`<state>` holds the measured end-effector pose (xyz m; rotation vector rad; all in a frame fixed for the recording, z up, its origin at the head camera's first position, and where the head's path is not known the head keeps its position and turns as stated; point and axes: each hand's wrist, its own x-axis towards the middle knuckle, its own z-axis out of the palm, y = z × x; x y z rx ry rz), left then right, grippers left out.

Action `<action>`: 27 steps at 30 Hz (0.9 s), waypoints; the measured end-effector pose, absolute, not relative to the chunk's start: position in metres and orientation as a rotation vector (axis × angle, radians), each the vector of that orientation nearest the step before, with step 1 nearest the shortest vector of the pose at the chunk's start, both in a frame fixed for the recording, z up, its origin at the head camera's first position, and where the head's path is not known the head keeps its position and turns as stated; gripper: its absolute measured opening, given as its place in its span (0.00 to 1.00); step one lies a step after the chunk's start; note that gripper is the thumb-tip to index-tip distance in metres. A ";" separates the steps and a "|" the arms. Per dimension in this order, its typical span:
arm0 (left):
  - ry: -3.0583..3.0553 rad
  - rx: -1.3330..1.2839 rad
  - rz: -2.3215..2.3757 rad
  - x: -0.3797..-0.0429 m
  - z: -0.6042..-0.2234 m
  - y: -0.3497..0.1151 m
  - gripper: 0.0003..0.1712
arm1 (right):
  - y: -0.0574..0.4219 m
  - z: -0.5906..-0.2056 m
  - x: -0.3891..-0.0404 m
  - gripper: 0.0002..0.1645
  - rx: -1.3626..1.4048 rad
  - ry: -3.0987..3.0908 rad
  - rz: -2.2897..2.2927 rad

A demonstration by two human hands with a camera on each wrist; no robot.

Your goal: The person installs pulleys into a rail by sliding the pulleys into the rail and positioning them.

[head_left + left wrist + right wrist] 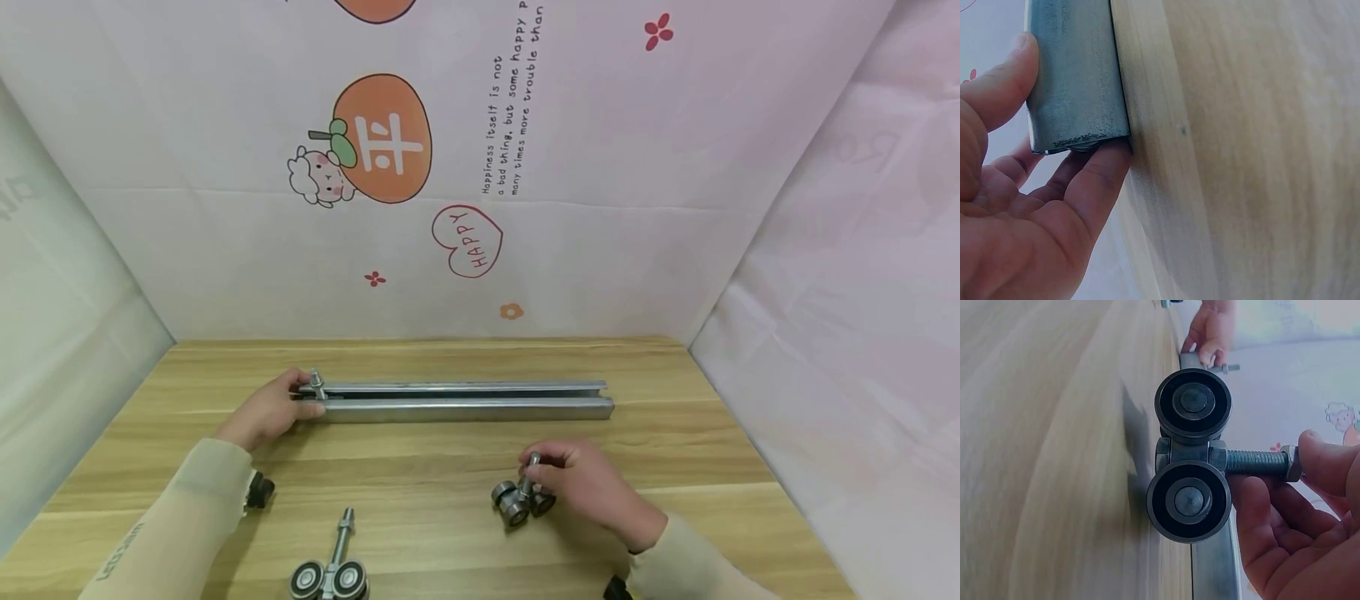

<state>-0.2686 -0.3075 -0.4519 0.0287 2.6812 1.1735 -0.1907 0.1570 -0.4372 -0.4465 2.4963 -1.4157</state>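
Note:
A slotted metal rail (pixel 465 409) lies across the table with its slot upward. At its left end my left hand (pixel 268 410) grips it, thumb on the near wall; in the left wrist view the fingers (pixel 1100 175) reach under the cut end. A bolt (pixel 317 384) sticks up from the slot beside that thumb. My right hand (pixel 592 487) pinches the threaded bolt of a roller trolley (pixel 513 505) in front of the rail's right part. Its paired wheels (pixel 1190 501) and the nut on the bolt show close up in the right wrist view.
Another roller trolley (pixel 330 577) stands near the front of the table (pixel 427 475), its bolt pointing up and its wheels partly cut off by the frame. Behind the table hangs a printed white cloth (pixel 600 250), and pale cloth walls flank both sides.

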 end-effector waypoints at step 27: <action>2.680 0.047 1.168 -0.270 -0.452 -0.308 0.35 | 0.216 -0.437 -0.215 0.12 -0.219 2.552 -1.464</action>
